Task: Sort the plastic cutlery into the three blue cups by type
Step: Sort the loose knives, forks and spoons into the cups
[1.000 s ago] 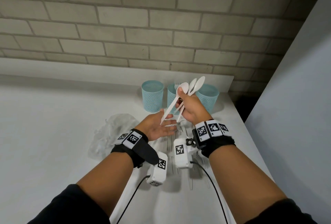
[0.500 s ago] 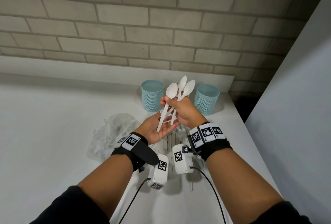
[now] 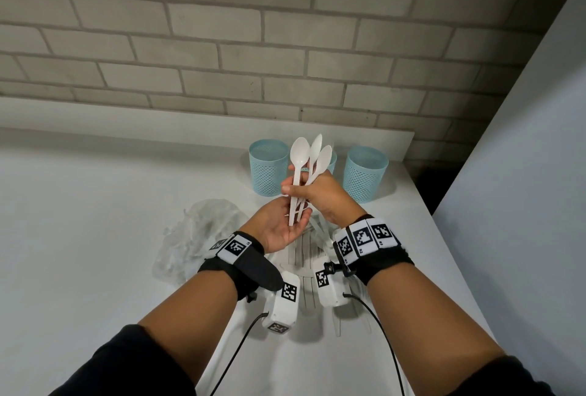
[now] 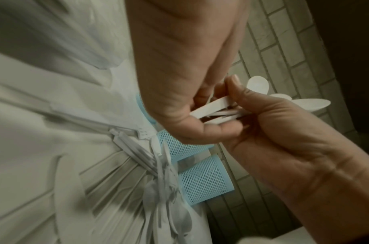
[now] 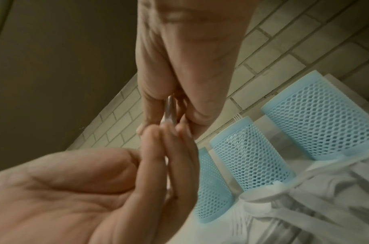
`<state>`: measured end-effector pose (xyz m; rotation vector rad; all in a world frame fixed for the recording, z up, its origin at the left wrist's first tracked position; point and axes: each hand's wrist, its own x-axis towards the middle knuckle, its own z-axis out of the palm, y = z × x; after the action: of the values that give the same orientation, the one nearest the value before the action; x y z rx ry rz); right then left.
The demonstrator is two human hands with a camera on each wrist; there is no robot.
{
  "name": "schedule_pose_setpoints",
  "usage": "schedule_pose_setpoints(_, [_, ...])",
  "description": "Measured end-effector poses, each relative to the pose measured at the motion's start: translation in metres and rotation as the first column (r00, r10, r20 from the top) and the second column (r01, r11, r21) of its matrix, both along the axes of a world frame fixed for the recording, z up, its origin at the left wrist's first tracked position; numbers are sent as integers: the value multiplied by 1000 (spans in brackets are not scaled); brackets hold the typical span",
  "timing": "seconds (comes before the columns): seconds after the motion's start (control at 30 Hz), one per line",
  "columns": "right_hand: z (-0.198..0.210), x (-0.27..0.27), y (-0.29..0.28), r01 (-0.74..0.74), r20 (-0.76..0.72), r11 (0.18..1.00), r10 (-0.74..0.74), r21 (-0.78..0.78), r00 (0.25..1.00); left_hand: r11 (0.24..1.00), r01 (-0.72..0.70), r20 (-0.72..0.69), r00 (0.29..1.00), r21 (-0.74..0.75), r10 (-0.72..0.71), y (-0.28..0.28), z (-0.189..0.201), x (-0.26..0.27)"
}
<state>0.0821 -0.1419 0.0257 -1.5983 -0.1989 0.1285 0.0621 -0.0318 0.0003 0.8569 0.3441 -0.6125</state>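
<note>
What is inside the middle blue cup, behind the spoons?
White fork tines stick up from the middle cup. In the head view the spoons and right hand cover most of it; the count stays hidden.

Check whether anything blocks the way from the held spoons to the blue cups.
Nothing visible blocks it. The right hand grips three white spoons upright above the counter, just in front of the three blue mesh cups, whose tops are open. The left hand sits under the handle ends, not in the path.

Middle cup (image 3: 331,161) mostly behind spoons (image 3: 309,158)
</note>
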Motion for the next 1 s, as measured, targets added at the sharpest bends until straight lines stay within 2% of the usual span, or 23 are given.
schedule_pose_setpoints(0.13, [5, 0, 1, 17, -18, 1000, -16, 24, 1000, 1000, -27, -4, 1000, 0, 27, -2, 0, 2])
schedule_pose_setpoints(0.3, [17, 10, -4, 210, -29, 931, -211, 298, 977, 998, -30, 0, 1000, 57, 30, -1, -7, 4])
schedule_pose_setpoints(0.37, [21, 10, -8, 253, -16, 903, -263, 347, 965, 997, -31, 13, 999, 75, 30, -1, -7, 4])
schedule_pose_setpoints(0.47, [23, 9, -10, 319, 34, 906, -341, 279, 939, 994, -13, 27, 1000, 105, 10, -2, -4, 3])
schedule_pose_setpoints(0.57, [20, 9, -10, 380, 22, 899, -394, 216, 919, 980, 50, 42, 997, 194, -60, -4, 0, -1])
schedule_pose_setpoints(0.7, [13, 14, -13, 524, -47, 804, -534, 282, 844, 928, 120, 105, 981, 353, -166, -8, 5, -6])
schedule_pose_setpoints(0.77, [14, 11, -15, 468, -70, 816, -474, 338, 878, 912, 132, 122, 973, 389, -194, -10, 7, -7])
schedule_pose_setpoints(0.87, [16, 7, -16, 344, -52, 902, -342, 260, 938, 895, 142, 130, 968, 423, -215, -13, 7, -6])
schedule_pose_setpoints(0.9, [17, 7, -17, 349, -42, 906, -349, 239, 936, 891, 145, 131, 966, 431, -221, -13, 6, -6])
schedule_pose_setpoints(1.0, [16, 15, -24, 459, -28, 851, -468, 257, 883, 883, 161, 139, 959, 441, -245, -14, 5, -7])
